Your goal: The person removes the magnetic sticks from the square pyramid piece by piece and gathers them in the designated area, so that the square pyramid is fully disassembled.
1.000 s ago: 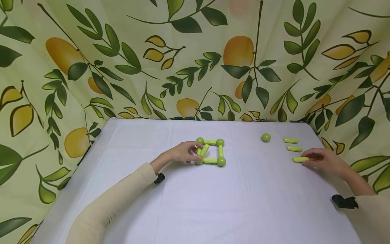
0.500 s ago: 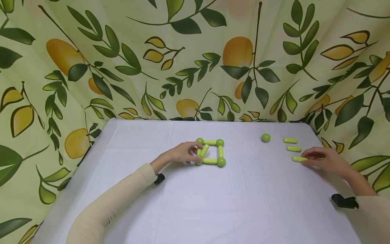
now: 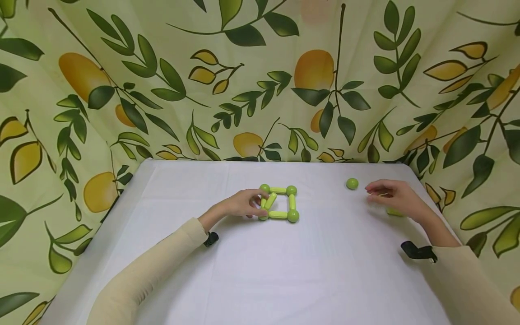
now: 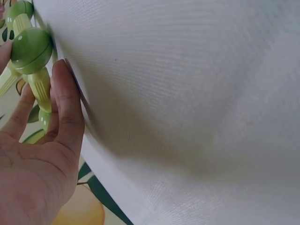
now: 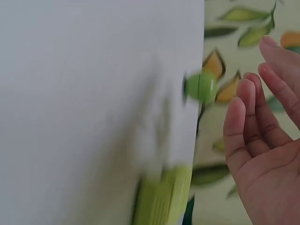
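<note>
Our relaxed, empty right hand (image 3: 396, 197) has swung from a stick (image 3: 395, 211) near the right edge of the table (image 3: 325, 271) toward the far-edge ball (image 3: 352, 183), so we judge nothing new is ready for the square (image 3: 278, 215) our left hand (image 3: 243, 202) pinches near the far edge's middle

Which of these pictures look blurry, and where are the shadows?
Right wrist view: the sticks and green ball are smeared, with a blurred shadow across the white cloth, while the right hand looks sharper; left wrist view: a broad, soft-edged shadow beside the left hand; head view: the ball-and-stick square looks fairly crisp.
</note>
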The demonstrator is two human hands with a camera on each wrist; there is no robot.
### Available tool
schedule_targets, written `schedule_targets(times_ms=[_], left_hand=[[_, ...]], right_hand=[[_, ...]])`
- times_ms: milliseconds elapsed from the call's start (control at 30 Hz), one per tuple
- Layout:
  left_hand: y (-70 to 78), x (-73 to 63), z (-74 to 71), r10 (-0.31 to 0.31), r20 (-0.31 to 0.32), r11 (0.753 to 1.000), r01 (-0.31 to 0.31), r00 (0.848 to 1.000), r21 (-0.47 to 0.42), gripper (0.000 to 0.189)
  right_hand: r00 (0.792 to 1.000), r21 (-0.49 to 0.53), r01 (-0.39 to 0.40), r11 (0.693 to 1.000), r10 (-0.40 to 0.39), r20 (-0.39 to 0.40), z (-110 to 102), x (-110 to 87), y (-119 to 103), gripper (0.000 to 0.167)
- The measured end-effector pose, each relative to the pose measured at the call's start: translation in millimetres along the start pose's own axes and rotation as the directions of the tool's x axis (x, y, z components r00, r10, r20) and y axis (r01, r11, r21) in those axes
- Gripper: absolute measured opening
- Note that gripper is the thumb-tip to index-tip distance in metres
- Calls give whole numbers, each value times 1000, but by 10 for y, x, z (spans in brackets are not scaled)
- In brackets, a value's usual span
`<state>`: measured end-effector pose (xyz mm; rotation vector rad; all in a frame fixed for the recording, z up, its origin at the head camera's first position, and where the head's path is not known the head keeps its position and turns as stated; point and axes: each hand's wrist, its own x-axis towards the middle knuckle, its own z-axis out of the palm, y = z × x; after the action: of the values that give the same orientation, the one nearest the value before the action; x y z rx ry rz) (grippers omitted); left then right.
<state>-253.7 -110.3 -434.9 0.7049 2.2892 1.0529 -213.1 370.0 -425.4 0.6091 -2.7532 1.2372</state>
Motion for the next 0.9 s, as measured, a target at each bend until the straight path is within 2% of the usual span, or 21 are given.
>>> schedule_targets(times_ms=[233,433,767,900], left_hand=[[22,4,12,-17,-9,1000,17,1000,5,51],[16,-19,18,-23,-11,1000,22,1000,-4,51],[-24,-37,-4,19,-20,999,-20,1000,-45,50],[-35,-50,-22,35,-25,998,-37,999,-59,49]], right_hand=[[996,130,26,991,-37,82,345,369,-253,27],[988,177,31,984,-57,142,610,624,-423,27],[966,278,27,960,-97,241,971,879,-594,26],[957,312,43,949,-129,259,1079,948,-655,26]])
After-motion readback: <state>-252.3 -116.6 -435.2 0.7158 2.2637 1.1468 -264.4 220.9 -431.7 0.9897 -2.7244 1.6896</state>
